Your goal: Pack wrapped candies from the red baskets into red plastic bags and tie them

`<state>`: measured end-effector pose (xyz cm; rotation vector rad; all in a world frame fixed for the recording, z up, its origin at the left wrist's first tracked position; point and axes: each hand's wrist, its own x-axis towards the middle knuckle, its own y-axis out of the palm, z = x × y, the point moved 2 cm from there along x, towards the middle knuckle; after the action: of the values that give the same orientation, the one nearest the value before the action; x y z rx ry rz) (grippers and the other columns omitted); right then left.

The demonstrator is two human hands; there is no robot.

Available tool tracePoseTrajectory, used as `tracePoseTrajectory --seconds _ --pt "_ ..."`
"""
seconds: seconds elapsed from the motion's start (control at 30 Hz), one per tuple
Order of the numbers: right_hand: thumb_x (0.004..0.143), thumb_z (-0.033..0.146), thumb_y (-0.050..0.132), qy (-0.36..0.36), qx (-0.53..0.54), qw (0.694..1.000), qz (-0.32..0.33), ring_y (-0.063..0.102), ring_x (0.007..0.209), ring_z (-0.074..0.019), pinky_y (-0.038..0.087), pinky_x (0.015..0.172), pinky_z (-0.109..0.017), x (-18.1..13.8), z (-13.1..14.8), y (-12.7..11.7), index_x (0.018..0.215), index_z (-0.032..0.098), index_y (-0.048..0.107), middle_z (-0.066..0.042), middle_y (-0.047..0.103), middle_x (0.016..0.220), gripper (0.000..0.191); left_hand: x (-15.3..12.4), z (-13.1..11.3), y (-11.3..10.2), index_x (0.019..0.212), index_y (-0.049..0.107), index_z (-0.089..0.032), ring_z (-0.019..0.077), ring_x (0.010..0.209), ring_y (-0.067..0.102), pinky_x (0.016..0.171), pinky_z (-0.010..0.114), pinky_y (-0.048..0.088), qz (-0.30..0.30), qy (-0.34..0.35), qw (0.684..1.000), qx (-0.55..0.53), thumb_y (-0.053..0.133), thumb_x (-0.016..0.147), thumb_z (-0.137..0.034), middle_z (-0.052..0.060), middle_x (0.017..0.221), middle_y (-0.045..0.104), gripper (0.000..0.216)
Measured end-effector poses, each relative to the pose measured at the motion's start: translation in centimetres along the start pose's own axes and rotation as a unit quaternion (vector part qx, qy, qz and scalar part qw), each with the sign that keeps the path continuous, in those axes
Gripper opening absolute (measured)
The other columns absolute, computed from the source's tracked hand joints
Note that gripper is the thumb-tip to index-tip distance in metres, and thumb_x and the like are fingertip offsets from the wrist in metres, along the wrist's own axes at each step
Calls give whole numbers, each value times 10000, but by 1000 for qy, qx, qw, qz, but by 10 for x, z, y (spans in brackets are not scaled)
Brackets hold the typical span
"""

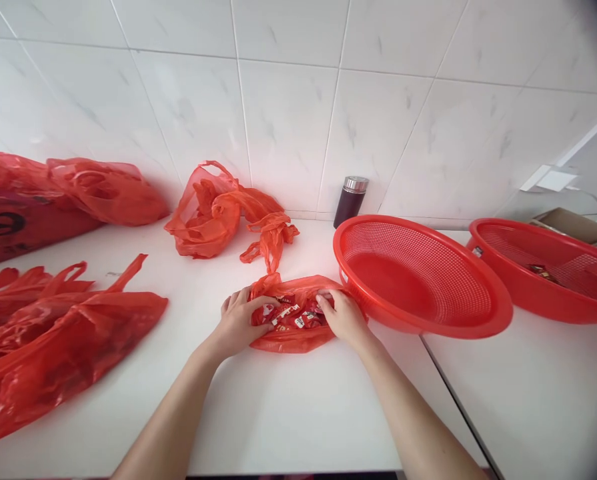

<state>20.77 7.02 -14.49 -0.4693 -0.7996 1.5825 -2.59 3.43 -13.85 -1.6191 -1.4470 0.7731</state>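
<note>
Head view: both hands, left [238,320] and right [344,317], grip the small red plastic bag [291,333] of wrapped candies [294,315] at desk [288,413] centre. Thin film could tear, spilling sweets; the red colander [418,280] at three o'clock overhangs its edge.

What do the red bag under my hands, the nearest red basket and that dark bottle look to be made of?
Red bag: thin, glossy plastic film; it crinkles and its contents show through. Nearest red basket: rigid moulded plastic, judging by the fine mesh holes and smooth rim. Dark bottle: unclear body, perhaps coated metal or plastic, with a shiny metallic-looking cap.
</note>
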Motion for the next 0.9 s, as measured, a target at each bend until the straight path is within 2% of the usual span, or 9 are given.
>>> tracePoseTrajectory --seconds 0.07,0.17,0.3,0.43,0.5,0.6,0.67,0.8,0.9 --pt "893 324 533 -13 10 1000 -1 608 1122 -246 468 970 -395 -1 1 1 1174 159 600 -115 666 1180 332 1 -1 0 903 693 -347 279 1164 456 1062 517 289 3 -3 1000 -7 617 773 -338 18 1127 540 151" --pt "863 335 580 -51 44 998 2 611 1115 -243 483 961 -396 -3 3 1 1172 189 606 -90 670 1178 342 2 -1 -1 834 676 -306 286 1156 454 1054 526 291 -9 -12 1000 -6 627 764 -350 22 1082 552 96" --pt "921 297 494 -135 126 983 -10 629 1085 -193 492 961 -347 -3 9 -4 1122 219 636 -52 688 1141 258 4 -1 -1 861 691 -322 279 1141 464 1052 521 293 -15 -8 1000 -6 627 783 -425 19 1068 558 145" --pt "972 361 421 -127 182 975 5 592 1167 -196 475 1003 -363 -4 12 -6 1266 244 575 -54 649 1241 352 6 -1 3 1025 708 -407 274 1182 443 1072 543 251 -26 -3 1000 -1 437 910 -475 27 1122 554 302" --pt "984 393 395 -120 192 974 6 559 1218 -201 447 1041 -374 -4 12 -6 1296 251 560 -54 624 1287 381 8 -1 7 1109 688 -400 286 1205 424 1079 564 221 -37 -7 999 9 386 930 -492 44 1156 550 363" --pt "989 418 384 -125 188 974 -16 500 1283 -204 399 1089 -379 -4 10 -5 1331 249 536 -58 568 1360 411 9 -1 11 1160 673 -373 314 1215 406 1079 570 210 -50 -8 998 23 539 840 -551 61 1190 541 390" --pt "984 427 394 -124 178 976 -35 465 1314 -207 378 1104 -382 -2 7 -4 1366 243 501 -66 525 1405 437 7 -2 10 1147 678 -406 323 1206 410 1070 571 225 -41 -6 999 26 629 774 -548 55 1184 542 403" --pt "975 408 416 -117 157 980 -39 435 1338 -205 377 1102 -384 2 -1 2 1403 235 452 -80 480 1442 463 3 -3 3 1089 683 -499 328 1232 387 1082 592 195 32 0 999 8 660 765 -479 18 1222 526 325" --pt "953 332 457 -119 146 982 -18 476 1302 -195 410 1071 -383 3 -2 5 1422 240 413 -83 512 1409 480 0 -4 -3 1125 663 -500 333 1258 362 1099 592 171 45 -2 999 -10 668 760 -457 6 1281 499 367"
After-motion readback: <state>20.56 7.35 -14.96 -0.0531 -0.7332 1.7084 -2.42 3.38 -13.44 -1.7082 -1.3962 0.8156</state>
